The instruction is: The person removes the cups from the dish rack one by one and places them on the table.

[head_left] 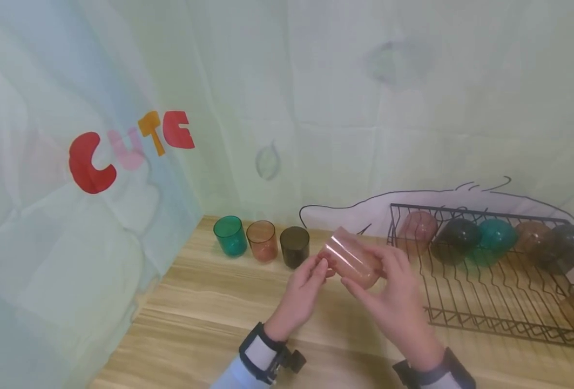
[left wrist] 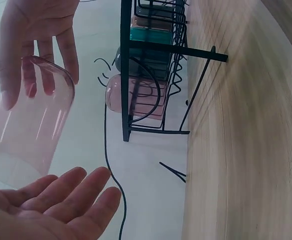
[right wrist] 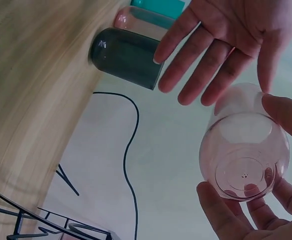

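Observation:
A clear pink cup (head_left: 347, 262) hangs tilted over the table between both hands. My right hand (head_left: 400, 297) grips it around its base end, thumb on one side and fingers on the other. At the rim end is my left hand (head_left: 300, 294); in the right wrist view its fingers (right wrist: 203, 65) are extended and its thumb is close to the cup, though contact is hard to tell. Behind the left hand a teal cup (head_left: 230, 240), an orange-pink cup (head_left: 262, 246) and a dark cup (head_left: 295, 251) stand upright in a row.
A black wire rack (head_left: 491, 326) stands on the right of the wooden table (head_left: 189, 324). It holds several upside-down cups, among them a pink cup (head_left: 417, 229) and a teal cup (head_left: 497, 235). A printed cloth (head_left: 316, 108) hangs behind the table.

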{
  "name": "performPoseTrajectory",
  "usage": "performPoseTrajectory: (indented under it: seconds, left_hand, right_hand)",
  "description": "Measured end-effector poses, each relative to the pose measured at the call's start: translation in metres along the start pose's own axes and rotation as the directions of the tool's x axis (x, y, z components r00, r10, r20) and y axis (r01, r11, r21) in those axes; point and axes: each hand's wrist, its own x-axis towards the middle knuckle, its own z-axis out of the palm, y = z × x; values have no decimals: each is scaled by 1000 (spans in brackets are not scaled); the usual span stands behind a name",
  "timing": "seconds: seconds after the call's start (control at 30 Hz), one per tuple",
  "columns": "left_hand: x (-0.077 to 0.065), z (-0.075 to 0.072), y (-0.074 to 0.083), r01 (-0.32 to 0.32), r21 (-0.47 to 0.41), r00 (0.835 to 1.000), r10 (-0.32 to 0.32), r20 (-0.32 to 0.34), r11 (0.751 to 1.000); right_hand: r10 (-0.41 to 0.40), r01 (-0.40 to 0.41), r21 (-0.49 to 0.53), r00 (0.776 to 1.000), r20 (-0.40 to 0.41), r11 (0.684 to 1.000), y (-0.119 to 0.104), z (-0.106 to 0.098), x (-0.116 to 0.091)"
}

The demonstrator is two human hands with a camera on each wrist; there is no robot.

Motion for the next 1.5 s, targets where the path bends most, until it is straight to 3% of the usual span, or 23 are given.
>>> performPoseTrajectory:
  seconds: [0.17,0.33,0.6,0.93,1.03,1.2,1.5]
  left_hand:
    - [-3,-1,12,15,-14,1000,-15,-20,1000]
    - [-3,0,13,8,-75,999,-11,-35,997]
    - [6,3,-15,25,-160,998,-35,-61,987]
    - [9,6,-24,49,-59,992,-55,-111,997]
    - [9,7,-22,63,-55,991,-69,-114,996]
    - [14,10,-29,22,-36,990,-26,-139,999]
    - [24,17,-44,-13,37,976,21,-216,999]
  right_hand:
    - [13,-13,0,1000,13,1000,1,4,-4]
    - [-5,4,17,1000,24,1000,2,7,-6]
    - [-9,4,62,997,81,998,3,13,-9]
    - [-23,18,65,996,83,998,5,17,-12]
    - [15,-20,54,995,97,998,4,17,-11]
    - [82,-84,1,984,159,996,3,16,-10]
    - [86,-65,-91,966,242,994,9,13,-11]
